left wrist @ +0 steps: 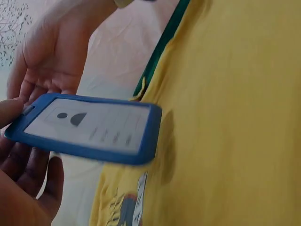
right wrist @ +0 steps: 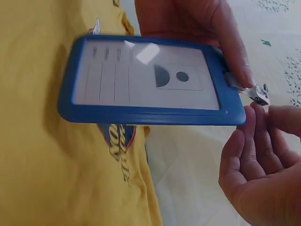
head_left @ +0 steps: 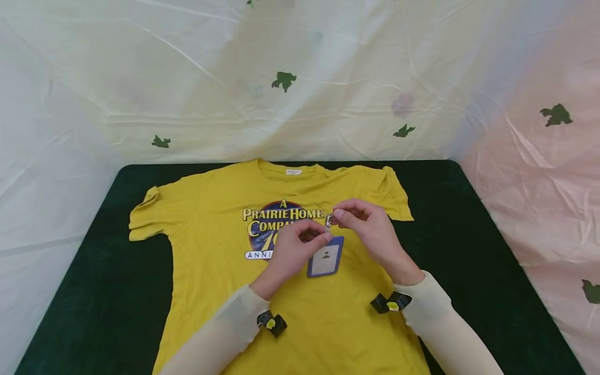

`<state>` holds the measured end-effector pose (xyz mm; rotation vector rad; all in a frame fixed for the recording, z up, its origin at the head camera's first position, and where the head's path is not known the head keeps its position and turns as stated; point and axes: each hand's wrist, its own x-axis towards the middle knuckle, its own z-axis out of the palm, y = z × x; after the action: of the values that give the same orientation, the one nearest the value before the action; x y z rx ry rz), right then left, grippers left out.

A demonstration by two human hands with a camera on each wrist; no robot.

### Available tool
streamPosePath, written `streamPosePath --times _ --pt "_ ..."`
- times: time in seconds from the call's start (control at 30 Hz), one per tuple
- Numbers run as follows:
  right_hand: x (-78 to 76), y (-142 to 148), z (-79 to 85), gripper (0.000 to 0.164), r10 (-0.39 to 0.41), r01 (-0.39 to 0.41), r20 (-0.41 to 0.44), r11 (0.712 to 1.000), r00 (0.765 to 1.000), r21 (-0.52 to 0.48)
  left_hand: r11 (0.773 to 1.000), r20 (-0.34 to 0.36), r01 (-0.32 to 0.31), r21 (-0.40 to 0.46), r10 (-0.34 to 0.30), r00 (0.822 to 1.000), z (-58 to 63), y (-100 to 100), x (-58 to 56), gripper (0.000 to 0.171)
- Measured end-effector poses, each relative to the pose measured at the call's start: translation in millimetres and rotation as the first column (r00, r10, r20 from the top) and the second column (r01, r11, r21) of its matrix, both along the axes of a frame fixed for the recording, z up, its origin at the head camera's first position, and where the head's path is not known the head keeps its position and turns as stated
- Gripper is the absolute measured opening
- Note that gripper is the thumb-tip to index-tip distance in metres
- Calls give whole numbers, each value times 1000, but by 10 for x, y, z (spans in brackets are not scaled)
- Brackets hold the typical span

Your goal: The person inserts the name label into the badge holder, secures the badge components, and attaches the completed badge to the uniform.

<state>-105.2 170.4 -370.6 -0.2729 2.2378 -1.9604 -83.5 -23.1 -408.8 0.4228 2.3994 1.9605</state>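
Observation:
A blue-framed ID badge holder [head_left: 325,257] with a white card inside hangs tilted above the yellow T-shirt [head_left: 215,291]. My left hand [head_left: 296,245] pinches the badge at its top edge, where a short strap [right wrist: 233,81] joins it. On that strap's end is a shiny metal clip [right wrist: 259,95]. Thumb and fingertips of my right hand [head_left: 370,229] pinch this clip, seen small in the head view. In the left wrist view the badge [left wrist: 89,127] lies face up between both hands, and the clip is hidden there.
The shirt lies spread on a dark green tabletop [head_left: 89,307], its printed front [head_left: 262,229] up and its collar at the far edge. Pale fabric walls [head_left: 197,78] with green leaf shapes enclose the table at the back and sides. Small black devices [head_left: 391,303] sit on both wrists.

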Motion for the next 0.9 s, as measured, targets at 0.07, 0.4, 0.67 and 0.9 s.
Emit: streamPosePath --times 0.07,0.4,0.67,0.9 --pt "9 51 5 35 -15 15 -1 1000 1000 21 1000 27 29 9 -29 999 -4 68 2 16" --pt "-89 329 -38 35 -77 74 22 991 997 111 984 92 136 -118 -125 988 -51 145 -259 33" --pt "-327 341 -109 32 -47 58 -50 967 998 249 901 -100 -47 -432 3 995 -149 13 -801 20" --pt "-504 289 -294 25 -6 43 -102 929 995 368 790 -115 -29 -612 -52 992 -262 0 -1073 24"
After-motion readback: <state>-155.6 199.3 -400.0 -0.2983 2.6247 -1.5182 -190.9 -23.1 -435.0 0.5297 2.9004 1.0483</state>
